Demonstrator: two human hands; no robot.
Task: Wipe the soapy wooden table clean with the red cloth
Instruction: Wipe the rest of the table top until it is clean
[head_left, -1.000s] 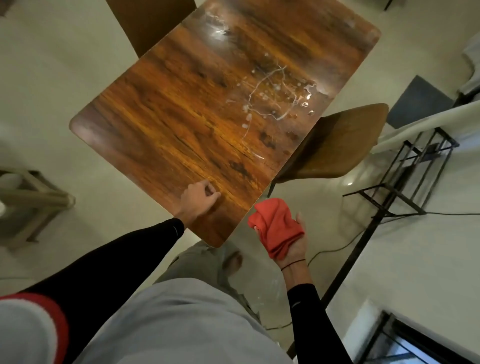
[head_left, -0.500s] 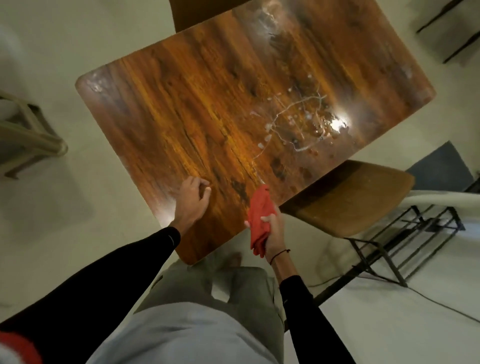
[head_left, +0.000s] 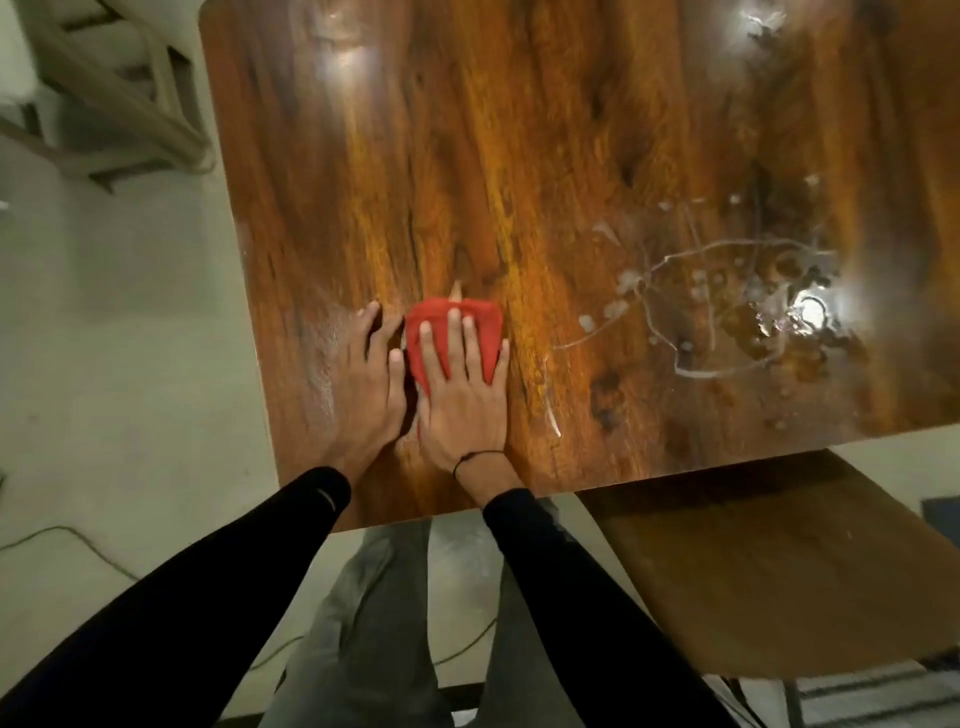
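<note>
Flattened, fingers spread, the right hand (head_left: 462, 400) presses the red cloth (head_left: 480, 325) onto the wooden table (head_left: 467, 156) near its near-left corner; nothing is pinched — only the palm bears down. Just beside it the left hand (head_left: 369, 395) lies open on bare wood, its thumb apparently touching the cloth's edge; soapy streaks (head_left: 727, 296) sit well apart toward the right edge; a chair (head_left: 779, 571) stands below.

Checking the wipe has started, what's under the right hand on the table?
The right hand presses flat on the crumpled red cloth, which lies on the glossy wooden table. The wood beneath the cloth is covered.
</note>
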